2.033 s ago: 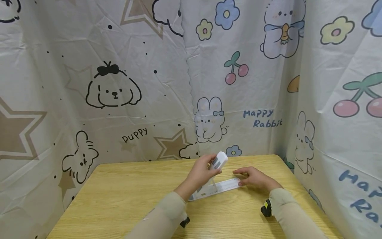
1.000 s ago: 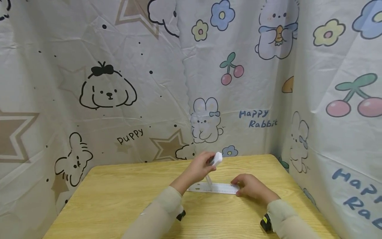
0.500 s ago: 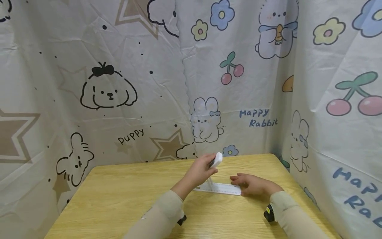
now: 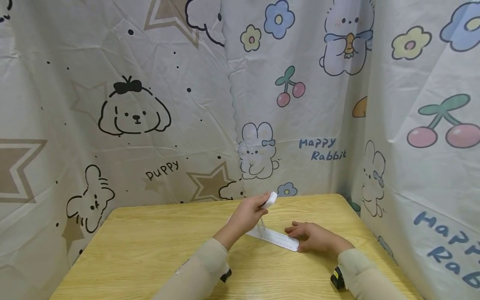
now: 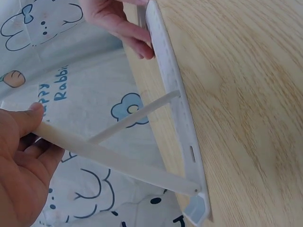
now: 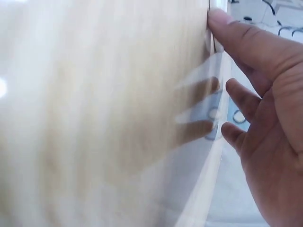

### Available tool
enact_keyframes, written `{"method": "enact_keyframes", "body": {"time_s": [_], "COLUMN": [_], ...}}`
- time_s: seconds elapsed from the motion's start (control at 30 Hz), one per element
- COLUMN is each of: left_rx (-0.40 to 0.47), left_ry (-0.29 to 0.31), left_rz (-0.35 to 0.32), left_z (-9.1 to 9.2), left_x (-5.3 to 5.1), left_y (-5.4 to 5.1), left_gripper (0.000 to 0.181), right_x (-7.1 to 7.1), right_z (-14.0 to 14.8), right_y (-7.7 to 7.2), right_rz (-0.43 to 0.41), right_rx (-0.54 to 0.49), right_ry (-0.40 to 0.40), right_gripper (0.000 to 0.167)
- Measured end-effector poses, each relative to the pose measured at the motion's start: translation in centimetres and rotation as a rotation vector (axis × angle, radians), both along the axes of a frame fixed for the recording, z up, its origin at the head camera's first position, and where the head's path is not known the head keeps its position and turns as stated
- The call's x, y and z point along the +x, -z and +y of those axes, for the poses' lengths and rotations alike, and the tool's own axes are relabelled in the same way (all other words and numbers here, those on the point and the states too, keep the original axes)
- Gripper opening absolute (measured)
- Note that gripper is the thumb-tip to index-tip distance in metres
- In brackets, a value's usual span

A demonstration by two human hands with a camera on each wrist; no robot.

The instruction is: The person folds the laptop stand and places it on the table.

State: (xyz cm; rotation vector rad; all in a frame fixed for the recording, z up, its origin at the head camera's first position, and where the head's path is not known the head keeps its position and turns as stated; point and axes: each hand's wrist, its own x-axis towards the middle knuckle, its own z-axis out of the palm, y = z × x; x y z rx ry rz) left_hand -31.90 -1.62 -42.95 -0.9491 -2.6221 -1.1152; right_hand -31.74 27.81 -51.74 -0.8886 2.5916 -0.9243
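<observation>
A white hinged folding stand [image 4: 277, 240] rests on the table, its long flat base carrying small marks like a ruler's. From the base rises an upper arm [image 5: 118, 161], joined to it at one end by a hinge, with a thin strut [image 5: 132, 117] propped between the two. My left hand [image 4: 245, 216] grips the free end of the raised arm between thumb and fingers. At the base's right end, my right hand [image 4: 316, 237] touches with the thumb, its other fingers loosely bent and spread beside it. Part of the hinge end is hidden behind my left hand in the head view.
The wood-grain table [image 4: 150, 250] has a patterned cloth [image 4: 210, 104] hanging behind it and another along its right side. In the right wrist view the glossy tabletop [image 6: 109, 118] mirrors my fingers. Black wrist cameras [image 4: 337, 278] sit under both sleeves.
The base has turned on the table, its right end swinging from pointing away to pointing nearer me. My left hand keeps its grip; my right hand loosened and shifted along that end.
</observation>
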Motion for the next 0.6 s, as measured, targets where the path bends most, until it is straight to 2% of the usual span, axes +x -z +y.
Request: {"method": "enact_keyframes", "body": {"time_s": [0.13, 0.37, 0.6], "left_rx": [0.008, 0.022, 0.066], "left_ry": [-0.004, -0.032, -0.053], "left_rz": [-0.014, 0.013, 0.022], "left_z": [-0.3, -0.2, -0.2], "left_x": [0.0, 0.4, 0.7], "left_y": [-0.1, 0.0, 0.6], "left_gripper": [0.056, 0.055, 0.054], "right_x": [0.4, 0.0, -0.6], "right_z": [-0.6, -0.2, -0.1], "right_y": [-0.2, -0.8, 0.0], "right_rz": [0.035, -0.038, -0.133], "right_rx": [0.024, 0.040, -0.002], "right_ry": [-0.018, -0.031, -0.041], "right_gripper": [0.051, 0.058, 0.049]}}
